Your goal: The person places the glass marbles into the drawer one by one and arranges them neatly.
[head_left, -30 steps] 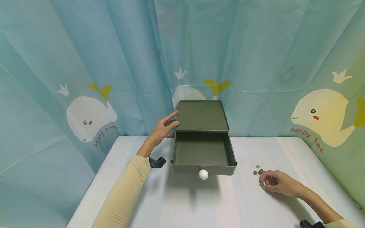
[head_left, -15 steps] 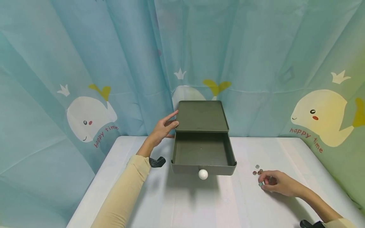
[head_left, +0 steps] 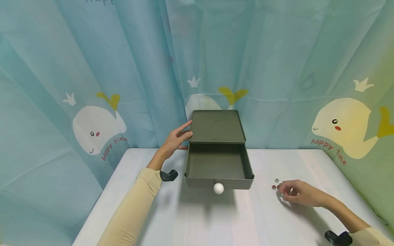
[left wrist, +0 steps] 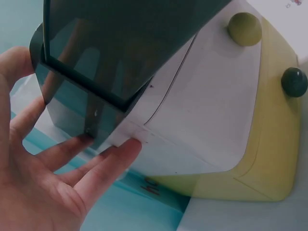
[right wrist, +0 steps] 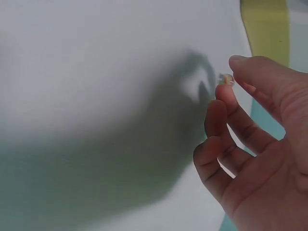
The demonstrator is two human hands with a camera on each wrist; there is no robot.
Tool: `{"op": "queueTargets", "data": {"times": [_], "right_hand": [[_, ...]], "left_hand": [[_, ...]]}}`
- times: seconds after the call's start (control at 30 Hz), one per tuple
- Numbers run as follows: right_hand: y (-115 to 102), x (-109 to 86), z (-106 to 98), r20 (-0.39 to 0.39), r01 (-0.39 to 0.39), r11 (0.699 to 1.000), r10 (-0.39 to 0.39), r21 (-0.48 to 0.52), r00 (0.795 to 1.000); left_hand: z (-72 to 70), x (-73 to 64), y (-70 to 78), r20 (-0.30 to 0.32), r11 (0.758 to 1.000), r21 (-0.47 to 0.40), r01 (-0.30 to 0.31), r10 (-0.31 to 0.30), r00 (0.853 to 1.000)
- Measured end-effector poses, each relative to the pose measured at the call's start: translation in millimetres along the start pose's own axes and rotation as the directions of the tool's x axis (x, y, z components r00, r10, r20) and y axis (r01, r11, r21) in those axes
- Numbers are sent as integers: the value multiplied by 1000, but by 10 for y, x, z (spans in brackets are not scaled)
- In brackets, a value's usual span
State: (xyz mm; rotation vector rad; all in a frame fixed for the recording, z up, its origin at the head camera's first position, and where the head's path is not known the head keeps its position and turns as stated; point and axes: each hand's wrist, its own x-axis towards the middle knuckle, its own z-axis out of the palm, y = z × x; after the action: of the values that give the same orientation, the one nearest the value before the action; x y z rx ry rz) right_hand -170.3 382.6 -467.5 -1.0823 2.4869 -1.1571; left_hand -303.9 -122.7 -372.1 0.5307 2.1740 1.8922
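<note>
My right hand (head_left: 304,193) pinches a small glass marble (right wrist: 225,79) between thumb and fingertips, just above the table; its other fingers are loosely bent. Beside that hand lie several more marbles (head_left: 274,187), some partly hidden by the fingers. My left hand (head_left: 173,141) rests against the left side of a dark green drawer box (head_left: 218,125), fingers spread and mostly straight. The box's drawer (head_left: 216,165) is pulled out, and its inside looks bare. A white knob (head_left: 218,188) is on its front.
Below the dark green drawer, the left wrist view shows a white drawer unit (left wrist: 207,96) and a yellow one (left wrist: 276,134) with round knobs. A curtain (head_left: 277,68) with printed whales hangs behind the white table (head_left: 246,218).
My right hand has lifted the marble slightly off the table, moving a little up in view. My left hand stays against the drawer box, and the drawer remains pulled out.
</note>
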Motion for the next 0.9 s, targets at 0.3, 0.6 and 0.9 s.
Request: {"op": "queueTargets", "data": {"times": [0.3, 0.6, 0.9], "right_hand": [[-88, 127, -141, -69, 40, 995, -46, -86, 997], [-244, 232, -294, -162, -24, 988, -2, -154, 987], [-430, 352, -464, -211, -65, 987, 32, -150, 977]], "left_hand": [[1, -34, 66, -3, 1000, 5, 9, -9, 1000], [0, -4, 28, -11, 1000, 7, -1, 1, 1000], [3, -15, 12, -6, 1000, 9, 3, -3, 1000]]}}
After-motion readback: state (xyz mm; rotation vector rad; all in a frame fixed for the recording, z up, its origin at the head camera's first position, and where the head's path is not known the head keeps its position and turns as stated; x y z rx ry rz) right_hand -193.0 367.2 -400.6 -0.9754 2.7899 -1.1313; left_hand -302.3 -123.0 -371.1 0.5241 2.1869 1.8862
